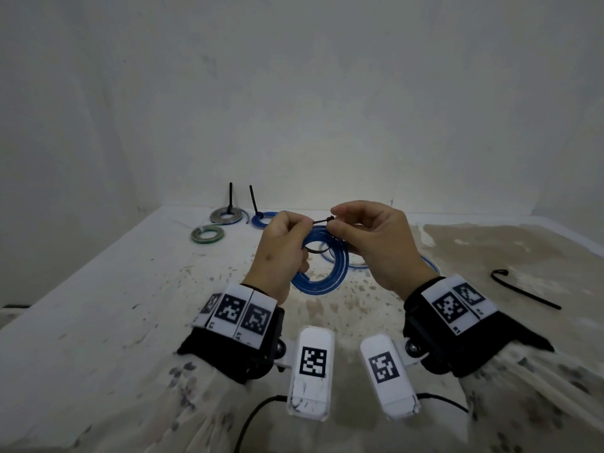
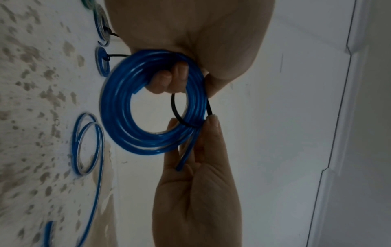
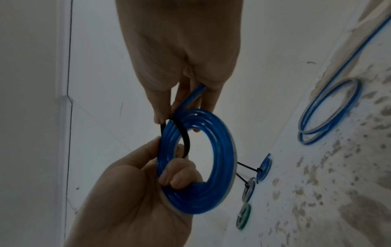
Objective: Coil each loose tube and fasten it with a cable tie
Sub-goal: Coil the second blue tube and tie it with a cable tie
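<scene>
Both hands hold a coiled blue tube point(image 1: 323, 276) raised above the table point(image 1: 130, 305). A black cable tie point(image 1: 322, 220) loops around the coil's upper side. My left hand point(image 1: 299, 223) has fingers point(image 2: 169, 80) curled through the coil point(image 2: 118, 107) while thumb and forefinger pinch one end of the tie. My right hand point(image 1: 340, 223) pinches the tie's other end at the head. In the right wrist view the tie point(image 3: 184, 137) crosses the coil point(image 3: 224, 158), and the tube's free end point(image 3: 190, 97) runs between the right fingers.
A loose blue tube point(image 1: 428, 263) lies looped on the table behind the hands. At the back left lie three tied coils: grey point(image 1: 227, 216), blue point(image 1: 261, 220) and green point(image 1: 207, 234). A spare black cable tie point(image 1: 523, 291) lies at the right. A wall stands close behind.
</scene>
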